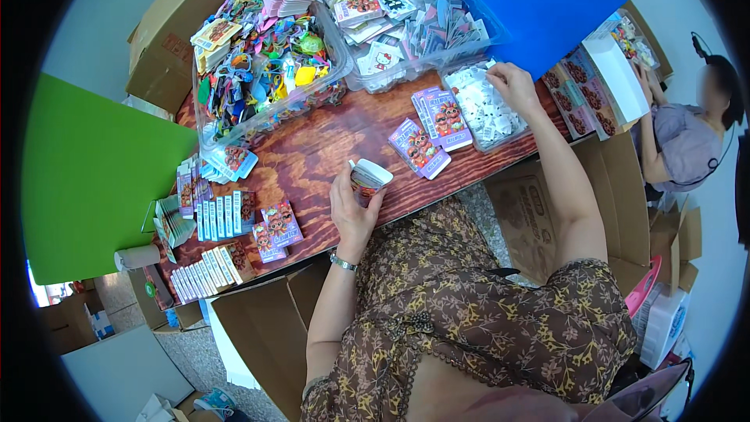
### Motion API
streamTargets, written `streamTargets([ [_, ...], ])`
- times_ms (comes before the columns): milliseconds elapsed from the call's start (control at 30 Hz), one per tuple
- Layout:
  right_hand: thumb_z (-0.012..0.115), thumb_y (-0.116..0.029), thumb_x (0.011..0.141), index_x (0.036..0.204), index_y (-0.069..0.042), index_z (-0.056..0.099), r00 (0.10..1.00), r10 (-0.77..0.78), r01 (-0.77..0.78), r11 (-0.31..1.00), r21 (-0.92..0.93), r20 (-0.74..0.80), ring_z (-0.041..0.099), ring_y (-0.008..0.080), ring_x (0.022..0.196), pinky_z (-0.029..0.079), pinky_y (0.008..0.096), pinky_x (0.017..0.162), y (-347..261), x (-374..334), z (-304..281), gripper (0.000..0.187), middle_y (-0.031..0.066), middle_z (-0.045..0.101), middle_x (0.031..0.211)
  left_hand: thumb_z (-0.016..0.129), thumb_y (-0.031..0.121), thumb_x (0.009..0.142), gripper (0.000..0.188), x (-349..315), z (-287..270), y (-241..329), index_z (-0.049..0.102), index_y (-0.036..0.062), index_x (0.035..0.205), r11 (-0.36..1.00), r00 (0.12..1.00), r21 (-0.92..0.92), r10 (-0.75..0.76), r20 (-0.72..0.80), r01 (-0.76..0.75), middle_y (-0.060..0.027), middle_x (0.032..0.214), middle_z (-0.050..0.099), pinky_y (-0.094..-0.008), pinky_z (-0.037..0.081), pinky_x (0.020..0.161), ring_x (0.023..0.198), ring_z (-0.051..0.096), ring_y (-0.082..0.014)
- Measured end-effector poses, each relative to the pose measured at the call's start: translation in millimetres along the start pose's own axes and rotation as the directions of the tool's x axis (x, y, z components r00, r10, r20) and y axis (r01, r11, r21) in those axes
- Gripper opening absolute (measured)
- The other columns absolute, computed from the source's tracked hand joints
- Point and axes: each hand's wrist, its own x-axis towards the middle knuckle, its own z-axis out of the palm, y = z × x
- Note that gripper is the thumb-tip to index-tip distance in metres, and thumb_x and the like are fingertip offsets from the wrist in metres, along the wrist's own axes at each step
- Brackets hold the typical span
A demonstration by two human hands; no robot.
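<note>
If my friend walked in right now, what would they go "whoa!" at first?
Probably the jumble of bright little trinkets in the clear tub at the table's far left. Next might come the big green panel on the left and the big blue panel at upper right. Near the middle, the left hand holds a small open box.

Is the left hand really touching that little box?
Touching. The head view shows the left hand holding the little box from both sides.
</note>
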Motion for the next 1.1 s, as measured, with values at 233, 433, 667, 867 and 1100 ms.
streamTargets([
  [233,0.071,-0.016,0.090,0.095,-0.005,0.072,0.954,0.101,-0.206,0.904,0.376,0.281,0.066,0.0140,0.075,0.052,0.0315,0.069,20.3,2.3,11.3,0.012,0.0043,0.073,0.084,0.088,0.016,0.073,0.090,0.7,0.4,4.7,0.041,0.0009,0.148,1.000,1.000,0.002,-0.014,-0.002,0.014,-0.0189,0.135,0.057,-0.0454,0.049,0.100,0.122,0.056,-0.0368],
  [433,0.074,-0.021,0.087,0.104,-0.008,0.070,0.897,0.123,-0.138,0.990,0.003,0.425,0.071,0.0257,0.088,0.055,0.0381,0.078,-5.3,-4.2,13.3,0.023,0.0109,0.075,0.095,0.088,0.014,0.074,0.086,3.0,2.0,2.3,0.043,-0.0012,0.146,0.998,0.997,0.032,0.054,-0.058,-0.052,-0.0202,0.125,0.061,-0.0433,0.052,0.092,0.108,0.062,-0.0362],
  [667,0.073,-0.022,0.088,0.103,-0.008,0.067,0.960,-0.010,0.075,0.972,-0.224,0.278,0.070,0.0352,0.092,0.054,0.0473,0.079,-16.7,-13.9,19.0,0.022,0.0143,0.073,0.096,0.089,0.015,0.073,0.088,5.1,-0.6,3.7,0.043,-0.0011,0.146,0.998,0.994,0.026,0.067,-0.084,-0.065,-0.0209,0.126,0.060,-0.0434,0.052,0.091,0.109,0.062,-0.0367],
  [867,0.073,-0.015,0.088,0.091,-0.006,0.070,0.981,0.022,-0.011,0.998,-0.062,0.192,0.071,0.0244,0.078,0.054,0.0368,0.068,-6.7,-5.7,8.9,0.010,0.0106,0.072,0.085,0.089,0.016,0.074,0.087,4.2,-1.1,1.5,0.043,-0.0012,0.145,0.997,0.993,0.024,0.070,-0.094,-0.068,-0.0205,0.125,0.060,-0.0431,0.052,0.091,0.109,0.062,-0.0363],
  [1100,0.072,-0.015,0.091,0.094,-0.002,0.069,0.946,0.058,-0.201,0.878,0.435,0.319,0.066,0.0083,0.073,0.050,0.0266,0.064,-53.3,13.6,-6.6,0.014,0.0030,0.071,0.078,0.088,0.017,0.072,0.086,5.5,-0.6,1.3,0.045,0.0018,0.145,1.000,0.995,0.012,0.004,-0.096,-0.003,-0.0188,0.128,0.060,-0.0435,0.051,0.095,0.115,0.060,-0.0365],
])
